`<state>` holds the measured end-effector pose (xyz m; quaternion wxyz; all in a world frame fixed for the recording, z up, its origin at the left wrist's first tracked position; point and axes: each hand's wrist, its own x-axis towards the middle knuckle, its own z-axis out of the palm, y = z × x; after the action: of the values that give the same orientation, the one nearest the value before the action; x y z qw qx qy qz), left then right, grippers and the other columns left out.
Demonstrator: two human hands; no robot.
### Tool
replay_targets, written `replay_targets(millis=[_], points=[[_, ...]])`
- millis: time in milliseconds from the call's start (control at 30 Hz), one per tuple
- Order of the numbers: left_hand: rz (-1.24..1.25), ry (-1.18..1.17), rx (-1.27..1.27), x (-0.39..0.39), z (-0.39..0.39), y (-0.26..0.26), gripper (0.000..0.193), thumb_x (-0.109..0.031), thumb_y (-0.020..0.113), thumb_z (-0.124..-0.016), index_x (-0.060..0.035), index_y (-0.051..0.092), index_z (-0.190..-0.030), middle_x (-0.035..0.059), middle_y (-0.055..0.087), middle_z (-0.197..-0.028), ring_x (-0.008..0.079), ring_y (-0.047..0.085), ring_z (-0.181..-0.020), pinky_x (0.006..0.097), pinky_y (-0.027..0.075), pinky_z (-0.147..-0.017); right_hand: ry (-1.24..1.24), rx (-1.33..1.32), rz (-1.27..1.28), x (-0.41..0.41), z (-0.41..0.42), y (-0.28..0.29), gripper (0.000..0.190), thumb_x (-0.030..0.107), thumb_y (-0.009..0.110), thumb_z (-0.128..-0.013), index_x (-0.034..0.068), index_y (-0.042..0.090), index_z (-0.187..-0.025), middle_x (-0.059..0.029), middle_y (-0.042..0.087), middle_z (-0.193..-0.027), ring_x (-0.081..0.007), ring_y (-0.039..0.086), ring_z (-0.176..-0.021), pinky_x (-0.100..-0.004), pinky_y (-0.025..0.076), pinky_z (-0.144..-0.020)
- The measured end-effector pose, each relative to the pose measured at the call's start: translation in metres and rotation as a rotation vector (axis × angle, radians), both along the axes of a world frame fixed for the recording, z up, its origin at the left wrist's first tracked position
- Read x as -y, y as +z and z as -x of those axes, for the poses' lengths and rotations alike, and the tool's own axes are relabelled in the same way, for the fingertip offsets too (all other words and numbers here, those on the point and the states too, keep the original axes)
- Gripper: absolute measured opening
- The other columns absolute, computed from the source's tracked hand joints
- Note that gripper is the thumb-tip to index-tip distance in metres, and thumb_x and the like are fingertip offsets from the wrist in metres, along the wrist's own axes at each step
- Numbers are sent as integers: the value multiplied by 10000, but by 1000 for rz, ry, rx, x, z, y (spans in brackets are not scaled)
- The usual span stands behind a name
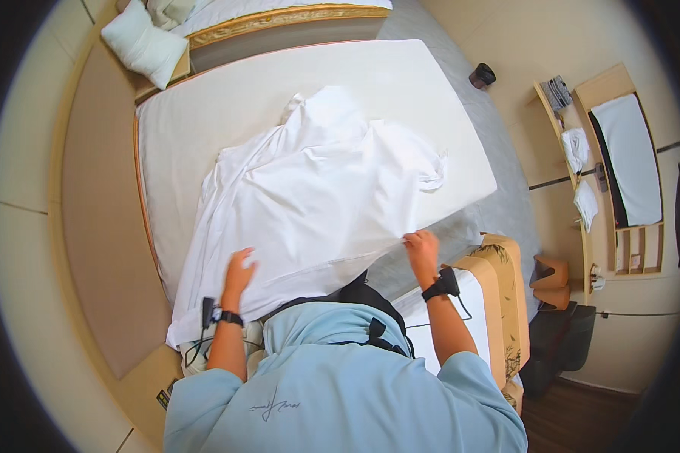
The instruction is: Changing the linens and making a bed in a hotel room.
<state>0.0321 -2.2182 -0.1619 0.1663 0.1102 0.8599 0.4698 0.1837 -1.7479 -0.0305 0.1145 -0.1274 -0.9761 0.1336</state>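
Observation:
A rumpled white sheet (pixel 317 192) lies heaped over the near half of a bare white mattress (pixel 459 141), its near edge falling toward my waist. My right hand (pixel 422 246) pinches the sheet's edge at the near right, over the mattress side. At the left, my left hand (pixel 239 272) is over the sheet with its fingers apart, gripping none of it. Both wrists wear black straps with small devices and cables.
A second bed with a wooden frame (pixel 289 16) and a white pillow (pixel 144 45) are at the far side. Near right stands a bed with a tan patterned runner (pixel 507 306). A padded headboard (pixel 99 215) lines the left; a black bin (pixel 481 75) stands by the right wall.

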Motion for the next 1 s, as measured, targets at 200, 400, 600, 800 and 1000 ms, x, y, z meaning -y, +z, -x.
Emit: replay_targets(millis=[200,400,600,800,1000], points=[[-112,-491,-88,-253,-44,99,478,-191,697,-794,-47,576,-1233,180,591,-1157,353,571,-1073,403,461,-928,76,287,783,25,14,-11,191,104,554,-899,31,556,-1076,-238,626,-905,-413,608,-909,-444,489,-764],[91,-363,44,-324,-85,77,250,-103,515,-889,-14,631,-1092,216,640,-1036,392,602,-971,430,481,-845,350,249,836,-37,15,-41,254,26,590,-812,30,587,-1066,-206,579,-978,-385,603,-879,-429,493,-768],[138,-146,88,-365,-123,127,276,-94,520,-893,-18,629,-1135,226,662,-942,403,630,-860,424,499,-763,456,344,709,-91,43,-72,219,57,695,-693,68,679,-911,-139,587,-915,-350,605,-878,-419,505,-766],[154,-79,253,-364,-119,149,286,-115,577,-898,-27,642,-1162,213,681,-894,254,659,-758,326,496,-704,225,143,595,-107,62,-86,207,69,687,-680,114,694,-882,-96,625,-907,-319,628,-859,-422,502,-716],[-96,-122,271,-339,-108,156,266,-92,590,-910,22,647,-1143,79,672,-875,102,574,-786,256,455,-699,117,-178,461,-123,64,-82,325,45,649,-719,64,672,-1042,-133,658,-1051,-313,644,-901,-413,514,-769]])
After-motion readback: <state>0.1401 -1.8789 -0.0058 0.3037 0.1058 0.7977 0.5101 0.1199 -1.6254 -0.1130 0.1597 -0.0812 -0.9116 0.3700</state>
